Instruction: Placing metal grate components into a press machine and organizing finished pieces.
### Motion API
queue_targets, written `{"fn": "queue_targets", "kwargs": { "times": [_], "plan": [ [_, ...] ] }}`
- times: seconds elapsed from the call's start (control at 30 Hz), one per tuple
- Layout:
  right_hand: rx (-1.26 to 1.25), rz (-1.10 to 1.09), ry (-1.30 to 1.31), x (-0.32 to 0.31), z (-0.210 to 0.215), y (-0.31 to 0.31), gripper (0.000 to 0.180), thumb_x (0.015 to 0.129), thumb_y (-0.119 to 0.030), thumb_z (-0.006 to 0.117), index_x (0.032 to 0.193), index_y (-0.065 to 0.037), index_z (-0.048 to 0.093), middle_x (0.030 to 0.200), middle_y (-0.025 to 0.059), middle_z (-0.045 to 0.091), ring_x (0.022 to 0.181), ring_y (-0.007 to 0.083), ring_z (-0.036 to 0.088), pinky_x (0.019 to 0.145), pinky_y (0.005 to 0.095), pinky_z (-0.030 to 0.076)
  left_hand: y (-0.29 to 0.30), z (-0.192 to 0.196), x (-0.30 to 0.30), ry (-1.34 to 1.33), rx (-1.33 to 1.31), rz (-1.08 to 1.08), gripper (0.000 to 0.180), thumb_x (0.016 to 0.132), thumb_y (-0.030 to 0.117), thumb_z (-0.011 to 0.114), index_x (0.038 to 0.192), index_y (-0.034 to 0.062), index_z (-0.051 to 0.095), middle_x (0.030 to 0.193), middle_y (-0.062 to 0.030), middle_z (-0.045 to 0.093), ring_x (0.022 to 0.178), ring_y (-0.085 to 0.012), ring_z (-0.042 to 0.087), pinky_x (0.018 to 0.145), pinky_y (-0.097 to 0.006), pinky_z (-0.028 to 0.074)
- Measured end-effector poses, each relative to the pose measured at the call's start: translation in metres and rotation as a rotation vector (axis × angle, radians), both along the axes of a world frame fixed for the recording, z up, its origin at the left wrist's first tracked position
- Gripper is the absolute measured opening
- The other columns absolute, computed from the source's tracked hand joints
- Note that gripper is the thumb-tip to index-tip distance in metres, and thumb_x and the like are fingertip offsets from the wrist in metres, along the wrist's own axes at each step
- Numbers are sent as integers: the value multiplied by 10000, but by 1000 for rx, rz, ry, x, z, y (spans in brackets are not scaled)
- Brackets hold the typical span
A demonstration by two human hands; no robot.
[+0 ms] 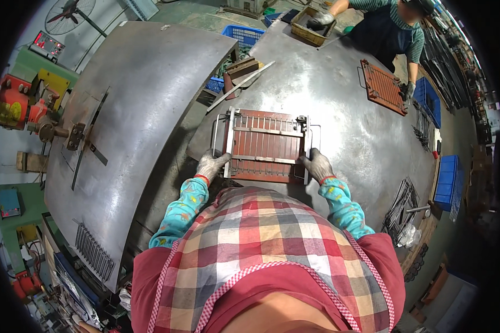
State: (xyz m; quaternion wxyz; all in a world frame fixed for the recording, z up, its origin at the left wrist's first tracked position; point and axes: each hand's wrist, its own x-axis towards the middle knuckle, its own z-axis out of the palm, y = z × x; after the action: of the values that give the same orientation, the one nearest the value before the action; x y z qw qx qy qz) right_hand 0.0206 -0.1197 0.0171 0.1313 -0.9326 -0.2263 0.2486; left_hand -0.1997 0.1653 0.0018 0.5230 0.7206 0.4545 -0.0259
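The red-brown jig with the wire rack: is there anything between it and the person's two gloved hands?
Nothing visible. The left hand rests on the near-left corner of the red-brown jig and the right hand on its near-right corner; both gloves touch it directly.

Rust-red jig frame [266,145], flat, apparently wire-loaded

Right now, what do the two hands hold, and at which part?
Both hold the red jig with wire rods: left hand at its near-left corner, right hand at its near-right corner.

Two red-brown jigs [265,145] [383,87] lie on my table [344,139], four blue crates [243,34] [429,100] [447,182] [215,84] around it, one fan [68,15] behind.
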Motion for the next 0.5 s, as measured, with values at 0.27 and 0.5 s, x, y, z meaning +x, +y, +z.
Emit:
{"fn": "queue_targets", "kwargs": {
  "times": [0.27, 0.5],
  "plan": [
    [-90, 22, -56, 15, -5, 14, 500, 811, -384, 620, 1102, 10, 516, 946, 242, 632, 903, 384, 620, 799, 449, 497, 0, -7, 7, 166, 173, -72, 739, 655, 520, 708, 1093, -60, 572, 1024, -244, 628, 979, -349, 603, 857, -403, 461],
    [344, -389, 4, 33, -30, 0, 666, 704, -292, 765, 1226, -21, 455, 1056, 164, 578, 896, 277, 583, 789, 381, 491, -3, -13, 22, 22, -182, 151, 686, 634, 421, 753, 1082, -64, 566, 981, -227, 637, 909, -329, 623, 794, -391, 487]
  ]
}}
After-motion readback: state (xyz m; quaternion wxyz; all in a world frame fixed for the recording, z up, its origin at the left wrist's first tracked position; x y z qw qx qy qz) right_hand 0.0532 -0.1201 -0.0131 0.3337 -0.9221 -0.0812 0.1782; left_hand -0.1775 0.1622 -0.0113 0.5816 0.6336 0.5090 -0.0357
